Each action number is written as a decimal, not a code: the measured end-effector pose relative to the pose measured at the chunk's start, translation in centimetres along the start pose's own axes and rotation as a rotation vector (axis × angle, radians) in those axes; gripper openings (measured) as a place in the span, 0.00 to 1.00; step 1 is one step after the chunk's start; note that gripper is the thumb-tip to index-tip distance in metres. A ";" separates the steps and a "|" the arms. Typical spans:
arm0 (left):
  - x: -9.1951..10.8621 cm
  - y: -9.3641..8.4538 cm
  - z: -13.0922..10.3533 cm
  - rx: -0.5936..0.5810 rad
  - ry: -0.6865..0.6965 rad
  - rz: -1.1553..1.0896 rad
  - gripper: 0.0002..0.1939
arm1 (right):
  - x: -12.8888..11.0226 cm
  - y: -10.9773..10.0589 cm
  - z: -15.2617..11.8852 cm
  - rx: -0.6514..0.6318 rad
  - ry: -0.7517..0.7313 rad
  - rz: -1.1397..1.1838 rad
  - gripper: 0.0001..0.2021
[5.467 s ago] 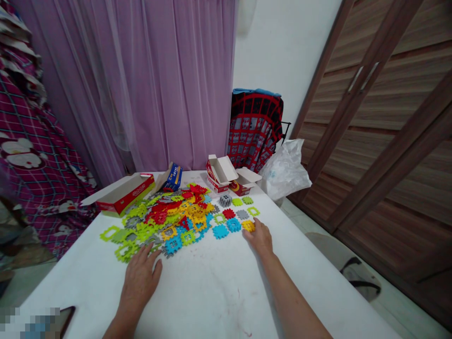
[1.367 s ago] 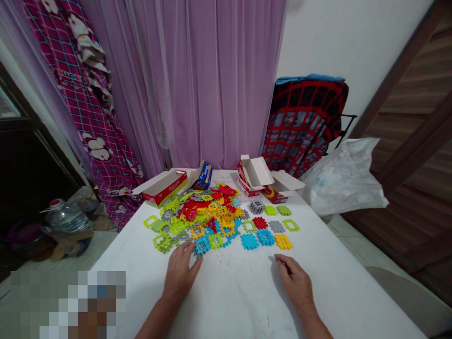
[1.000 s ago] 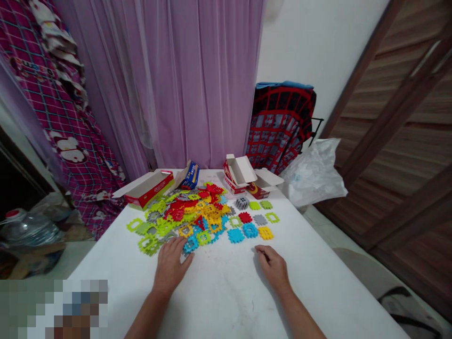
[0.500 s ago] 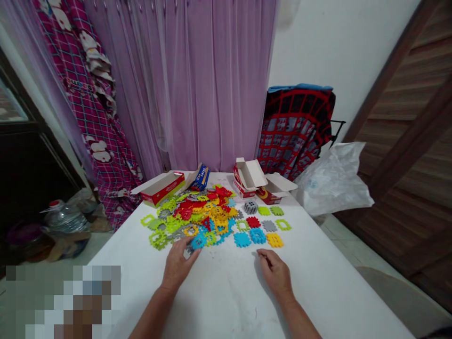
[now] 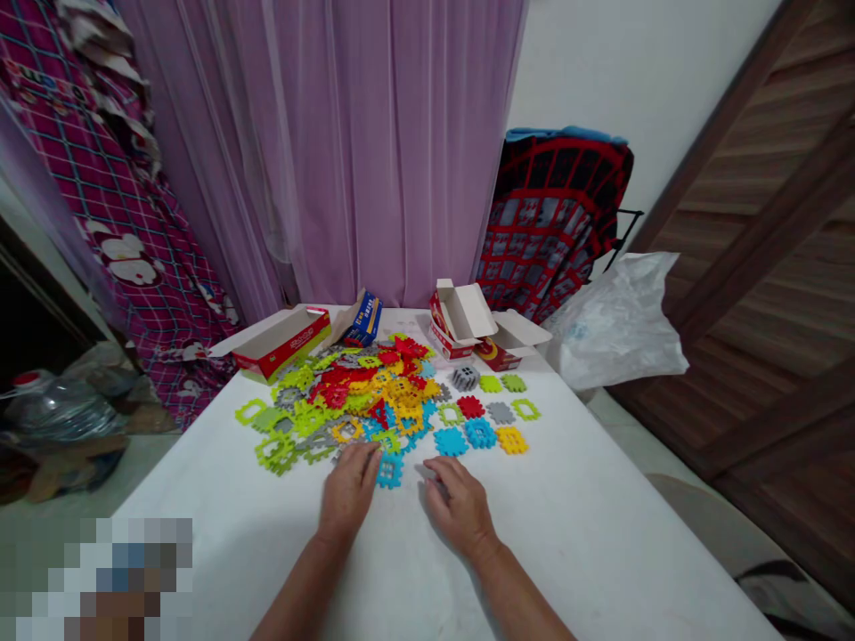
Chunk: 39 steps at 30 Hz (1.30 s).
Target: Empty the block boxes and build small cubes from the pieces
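Note:
My left hand (image 5: 348,488) is at the front of a heap of coloured plastic pieces (image 5: 361,392), its fingers against the left edge of a blue windowed piece (image 5: 389,470). Whether it grips that piece is unclear. My right hand (image 5: 460,500) rests on the table just right of the blue piece, fingers curled, with nothing visible in them. Beyond it lie separate pieces: a solid blue one (image 5: 451,442), a thicker blue one (image 5: 480,434), a yellow one (image 5: 511,440), a red one (image 5: 470,407) and a grey one (image 5: 500,412).
Open boxes stand along the back of the white table (image 5: 601,552): a red-green one (image 5: 284,347), a blue one (image 5: 364,319) and two red ones (image 5: 451,343) (image 5: 500,354). A grey gear-shaped block (image 5: 465,378) sits before them. A plastic bag (image 5: 618,325) hangs at the right edge.
My right hand has moved left toward the blue windowed piece. That piece now lies nearer the front, apart from the heap's edge, beside my left hand. The view has shifted slightly.

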<state>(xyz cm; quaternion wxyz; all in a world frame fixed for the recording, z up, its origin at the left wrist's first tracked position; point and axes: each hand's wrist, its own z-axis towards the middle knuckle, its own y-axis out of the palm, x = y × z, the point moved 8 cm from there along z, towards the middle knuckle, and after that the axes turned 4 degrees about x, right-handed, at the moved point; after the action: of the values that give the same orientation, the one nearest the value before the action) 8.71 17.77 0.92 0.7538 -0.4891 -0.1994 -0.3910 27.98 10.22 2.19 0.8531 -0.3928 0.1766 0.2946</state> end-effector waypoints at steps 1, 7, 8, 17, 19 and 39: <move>-0.3 -0.3 0.0 0.035 -0.012 -0.032 0.16 | -0.4 0.3 0.1 -0.011 -0.010 -0.011 0.13; -2.1 -1.2 0.0 0.091 -0.210 -0.238 0.19 | -2.5 2.7 1.0 -0.085 -0.057 -0.074 0.19; -2.1 -1.3 0.0 0.101 -0.234 -0.261 0.20 | -2.7 3.0 1.1 -0.105 -0.065 -0.089 0.21; -2.1 -1.2 -0.2 0.141 -0.264 -0.292 0.20 | -2.5 4.3 1.3 -0.197 -0.069 -0.118 0.19; -2.2 -1.1 -0.2 0.131 -0.256 -0.283 0.18 | -2.3 4.3 1.2 -0.186 -0.073 -0.112 0.19; -2.6 -2.0 -0.3 0.191 -0.373 -0.366 0.20 | -3.1 5.5 0.9 -0.007 0.228 -0.381 0.25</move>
<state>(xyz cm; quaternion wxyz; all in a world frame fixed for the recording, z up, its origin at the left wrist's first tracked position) 5.53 18.16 0.15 0.6637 -0.4351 -0.4555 -0.4033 22.12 12.66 1.30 0.8666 -0.4525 0.1934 0.0826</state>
